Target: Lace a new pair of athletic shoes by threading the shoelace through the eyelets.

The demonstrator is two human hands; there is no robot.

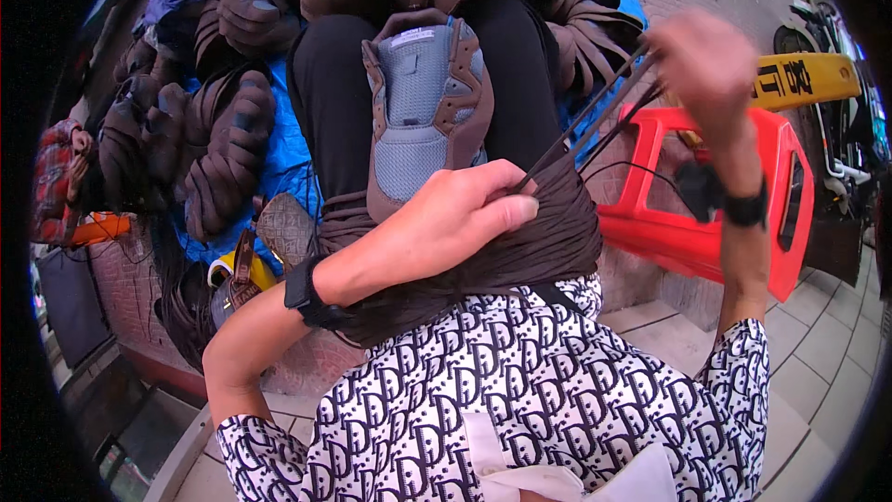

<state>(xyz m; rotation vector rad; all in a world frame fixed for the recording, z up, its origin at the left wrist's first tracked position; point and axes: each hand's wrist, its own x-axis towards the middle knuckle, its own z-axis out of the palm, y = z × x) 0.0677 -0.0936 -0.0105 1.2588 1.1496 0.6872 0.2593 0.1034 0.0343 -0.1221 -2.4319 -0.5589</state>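
A brown and blue-grey shoe upper (434, 154) lies across my lap between my knees, toe end toward me and its lace holes open. Over my thighs is a thick bundle of dark brown shoelaces (548, 240). My left hand (478, 204) rests on the bundle, thumb and forefinger closed on a shoelace. Raised at the right and smeared by motion, my right hand (703, 65) holds the far ends of several dark shoelaces (595, 119). These run taut and slanting between both hands. No lace shows in the upper's holes.
Stacks of brown shoe uppers (228, 153) lie around my knees on a blue tarp (290, 130). A red plastic stool (688, 251) stands at my right, with a yellow board (808, 82) beyond. Another person's plaid sleeve (54, 177) shows at far left.
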